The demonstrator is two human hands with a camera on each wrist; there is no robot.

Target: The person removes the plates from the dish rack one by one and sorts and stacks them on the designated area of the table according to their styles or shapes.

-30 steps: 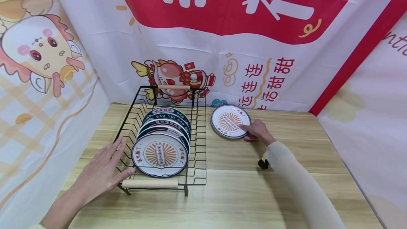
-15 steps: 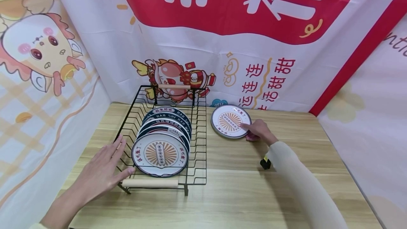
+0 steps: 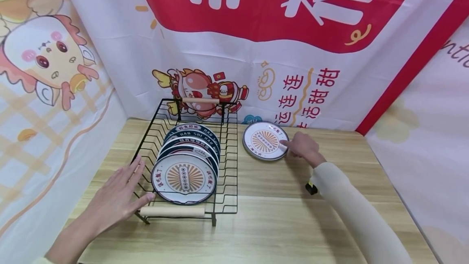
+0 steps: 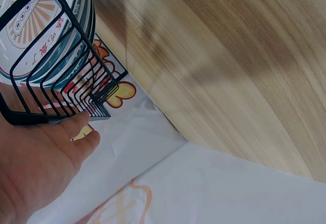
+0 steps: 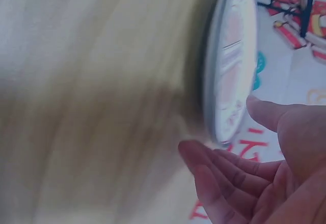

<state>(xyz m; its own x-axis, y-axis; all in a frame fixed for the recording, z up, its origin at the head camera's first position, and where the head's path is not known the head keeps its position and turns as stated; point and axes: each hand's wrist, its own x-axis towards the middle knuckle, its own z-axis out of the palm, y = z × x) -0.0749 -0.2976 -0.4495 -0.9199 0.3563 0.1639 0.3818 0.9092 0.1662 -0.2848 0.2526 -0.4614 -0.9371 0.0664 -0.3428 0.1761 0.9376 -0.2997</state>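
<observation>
A white plate (image 3: 265,141) with an orange sunburst centre and dark rim lies atop another plate on the table, right of the rack. My right hand (image 3: 303,148) is at its right edge. In the right wrist view, the thumb (image 5: 265,113) is over the plate's face and the loosely bent fingers lie just off the rim, with a gap between. A black wire dish rack (image 3: 229,166) holds several plates standing in a row, a sunburst plate (image 3: 184,179) foremost. My left hand (image 3: 115,192), fingers extended, rests against the rack's left side near the front.
Wooden handles cross the rack's front (image 3: 174,212) and back (image 3: 200,100). A printed cloth (image 3: 256,48) hangs behind the wooden table (image 3: 264,231), with more cloth at both sides. A small black object (image 3: 311,188) shows beside the right sleeve.
My right hand has shifted slightly right, its thumb drawn back towards the plate's rim. The left hand and the rack have stayed put.
</observation>
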